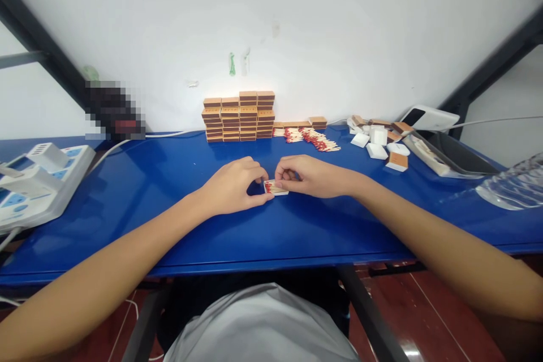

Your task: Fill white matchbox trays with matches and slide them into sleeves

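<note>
A small white matchbox tray (pixel 281 193) lies on the blue table in front of me, with red-headed matches (pixel 270 187) inside it. My left hand (pixel 235 185) grips the tray's left end between thumb and fingers. From the right, my right hand (pixel 307 175) reaches over the tray, its thumb and fingers closed at the matches; the fingertips partly hide what they pinch. Behind my hands a loose heap of matches (pixel 321 140) lies on the table. Stacked matchboxes (pixel 240 119) stand against the wall, left of that heap.
White trays and orange matchbox sleeves (pixel 379 136) are piled at the back right. Beside them are a white device (pixel 430 117), a dark open case (pixel 452 153) and clear plastic wrap (pixel 517 184). A power strip (pixel 51 186) with plugs sits on the left; the blue table (pixel 271 237) ends near my lap.
</note>
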